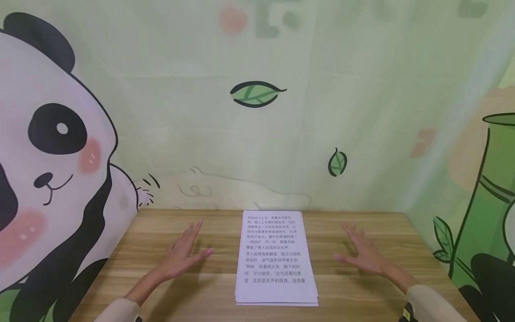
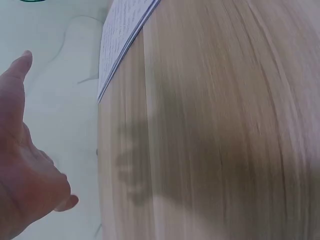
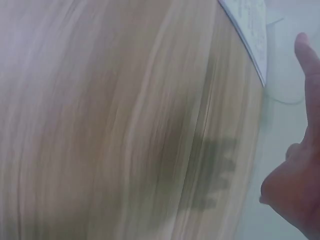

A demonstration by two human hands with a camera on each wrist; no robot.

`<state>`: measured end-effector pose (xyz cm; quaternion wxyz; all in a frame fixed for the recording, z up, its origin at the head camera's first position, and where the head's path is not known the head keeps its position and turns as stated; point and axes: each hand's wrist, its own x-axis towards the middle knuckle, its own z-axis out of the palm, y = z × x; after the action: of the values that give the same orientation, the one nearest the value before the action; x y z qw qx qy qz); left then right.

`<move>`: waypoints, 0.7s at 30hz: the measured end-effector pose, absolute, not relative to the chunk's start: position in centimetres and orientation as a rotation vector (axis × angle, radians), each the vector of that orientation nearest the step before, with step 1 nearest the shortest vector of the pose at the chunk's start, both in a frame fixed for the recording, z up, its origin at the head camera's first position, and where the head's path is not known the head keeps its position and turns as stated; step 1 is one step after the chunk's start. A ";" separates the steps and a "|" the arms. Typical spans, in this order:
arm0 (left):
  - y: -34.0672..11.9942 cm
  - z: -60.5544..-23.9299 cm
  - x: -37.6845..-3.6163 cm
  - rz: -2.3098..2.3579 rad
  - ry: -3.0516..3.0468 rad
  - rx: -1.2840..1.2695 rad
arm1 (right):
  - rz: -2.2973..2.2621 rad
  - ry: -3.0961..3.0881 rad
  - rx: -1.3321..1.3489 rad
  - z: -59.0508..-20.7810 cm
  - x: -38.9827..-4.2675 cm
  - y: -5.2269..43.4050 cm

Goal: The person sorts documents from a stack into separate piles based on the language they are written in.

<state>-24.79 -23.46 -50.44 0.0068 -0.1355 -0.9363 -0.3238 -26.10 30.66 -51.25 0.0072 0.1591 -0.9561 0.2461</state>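
Note:
A thin stack of white printed sheets (image 1: 275, 257) lies in the middle of the wooden table (image 1: 217, 290), its long side running away from me. My left hand (image 1: 186, 252) hovers flat just left of the stack, fingers straight and spread, holding nothing. To the right of the stack my right hand (image 1: 362, 255) mirrors it, also flat and empty. The left wrist view shows the left hand (image 2: 22, 165) above the wood with the stack's edge (image 2: 120, 37) at the top. In the right wrist view the right hand (image 3: 300, 165) casts a shadow on the table, the paper corner (image 3: 250, 25) beyond it.
A wall with a panda drawing (image 1: 52, 147) closes the left side, a pale green wall with leaf prints (image 1: 255, 93) stands behind the table, and a bamboo drawing (image 1: 488, 201) covers the right wall. Bare wood shows on both sides of the stack.

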 end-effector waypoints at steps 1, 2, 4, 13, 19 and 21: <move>-23.5 -50.5 -24.8 -1.060 -2.930 -0.428 | 0.825 -2.987 0.500 -51.1 -26.0 30.6; -23.5 -50.5 -24.8 -1.102 -2.933 -0.431 | 0.881 -2.989 0.494 -50.9 -26.0 30.5; -23.5 -50.5 -24.8 -1.188 -2.938 -0.426 | 1.002 -2.991 0.480 -50.7 -25.9 30.2; -22.3 -51.8 -24.9 -1.426 -2.923 -0.391 | 1.298 -3.019 0.446 -51.6 -25.6 29.0; -20.7 -52.6 -25.0 -1.761 -2.833 -0.378 | 1.471 -2.987 0.434 -53.4 -25.6 27.4; -20.0 -52.9 -25.1 -1.840 -2.806 -0.384 | 1.573 -2.956 0.458 -53.8 -25.7 26.9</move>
<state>-25.08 -19.97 -52.86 -0.1176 -0.1128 -0.8251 -0.5410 -25.74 26.90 -53.84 -0.1186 0.1345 -0.8684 0.4623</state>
